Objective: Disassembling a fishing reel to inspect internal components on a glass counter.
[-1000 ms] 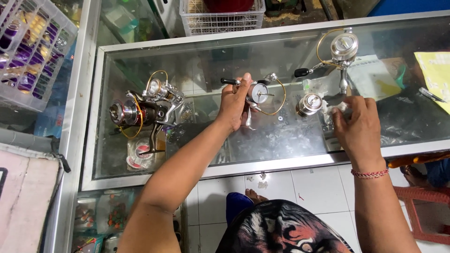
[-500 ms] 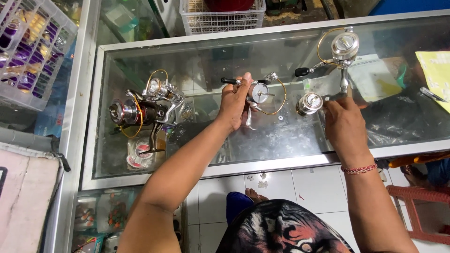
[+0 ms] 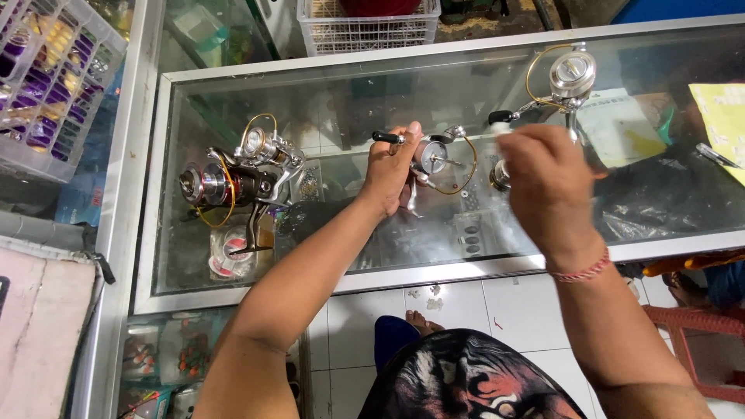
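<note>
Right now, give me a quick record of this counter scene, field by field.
surface: glass display counter
left hand: grips a partly stripped fishing reel by its handle side
right hand: raised above the glass, blurred, fingers closed; anything held is hidden
far left on glass: two assembled reels
far right: silver reel with gold bail
top edge: white wire basket

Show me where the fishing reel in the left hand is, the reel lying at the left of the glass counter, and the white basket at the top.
Held fishing reel (image 3: 431, 157), head view, on its round spool face.
Lying reel (image 3: 233, 182), head view, on its dark body.
White basket (image 3: 365, 31), head view, on its front wall.
</note>
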